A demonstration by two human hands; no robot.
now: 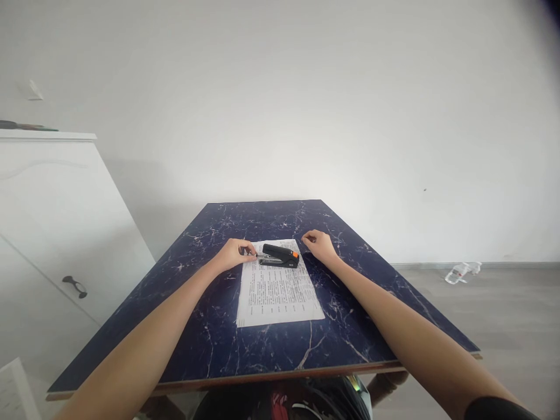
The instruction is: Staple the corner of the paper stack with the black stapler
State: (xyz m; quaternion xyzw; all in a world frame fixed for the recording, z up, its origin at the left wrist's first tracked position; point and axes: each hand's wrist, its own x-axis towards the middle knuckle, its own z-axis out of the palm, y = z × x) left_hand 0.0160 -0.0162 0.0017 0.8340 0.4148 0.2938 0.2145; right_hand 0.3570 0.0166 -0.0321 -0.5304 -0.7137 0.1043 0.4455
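A black stapler (280, 256) with an orange patch lies on its side or base, I cannot tell which, on printed paper (280, 294). A thin metal part sticks out of its left end. My left hand (236, 255) pinches the tip of that metal part between thumb and fingers, at the paper's upper left edge. Just past the paper's upper right edge is my right hand (321, 245), apart from the stapler. Its thumb and fingertips are pressed together; whatever may be between them is too small to make out.
The paper rests on a dark blue marble-patterned table (262, 350) with a brown edge. To the left stands a white cabinet (56, 216) with a dark handle (75, 286). A pale wall (280, 105) rises behind. On the floor at right lies a crumpled plastic bag (462, 272).
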